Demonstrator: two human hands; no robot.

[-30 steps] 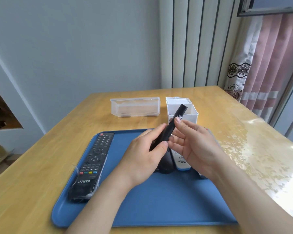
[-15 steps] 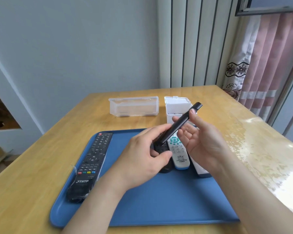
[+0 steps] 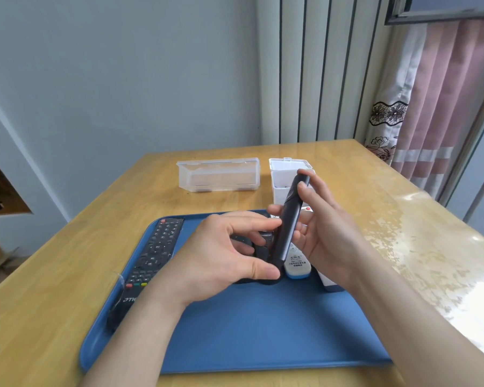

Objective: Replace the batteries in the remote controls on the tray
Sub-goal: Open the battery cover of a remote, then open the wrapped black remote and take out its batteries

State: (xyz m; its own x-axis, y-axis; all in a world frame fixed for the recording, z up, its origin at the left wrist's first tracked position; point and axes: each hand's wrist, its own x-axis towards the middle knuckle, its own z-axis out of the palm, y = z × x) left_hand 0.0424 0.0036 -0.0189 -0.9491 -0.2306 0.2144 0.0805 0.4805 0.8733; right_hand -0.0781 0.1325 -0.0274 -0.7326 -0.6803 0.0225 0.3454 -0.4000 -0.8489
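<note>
L hand (image 3: 221, 252) pinches lower end of slim black remote (image 3: 288, 219), R hand (image 3: 327, 233) grips its upper part; it's held tilted above blue tray (image 3: 263, 331). On tray: long black TV remote (image 3: 157, 247) at left, white remote (image 3: 296, 265) under hands.

Table (image 3: 67, 275): tray (image 3: 263, 331), clear box (image 3: 218, 175), white box (image 3: 281, 188)

Left hand (image 3: 218, 255) pinches the slim black remote (image 3: 288, 219) low down; right hand (image 3: 327, 233) wraps fingers (image 3: 273, 210) round its upper part.
</note>
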